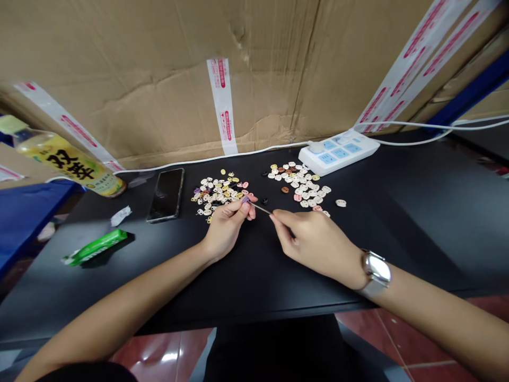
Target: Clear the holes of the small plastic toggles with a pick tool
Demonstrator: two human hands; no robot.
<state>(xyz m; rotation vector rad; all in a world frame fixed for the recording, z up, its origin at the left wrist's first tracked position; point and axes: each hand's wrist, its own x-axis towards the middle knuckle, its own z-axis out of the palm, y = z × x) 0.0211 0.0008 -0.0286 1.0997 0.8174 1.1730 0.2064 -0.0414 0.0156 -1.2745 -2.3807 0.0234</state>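
My left hand (227,225) pinches a small purple piece (245,200) between thumb and forefinger, above the black table (238,286). In my right hand (306,236) is a thin metal rod (260,207), its far end against the purple piece. Just behind my left hand lies a pile of small flat pieces (217,192), mostly cream, with yellow, pink, purple, brown and black ones. Beyond my right hand spreads a second group of small pieces (304,183), mainly cream. A black piece (265,201) sits between the two groups. The pieces are too small to name their kind surely.
A white power strip (338,151) with a cable stands at the back right. To the left are a phone (166,194), a green wrapper (97,247), a crumpled white scrap (120,216) and a yellow drink bottle (71,159). Cardboard (159,79) walls the back.
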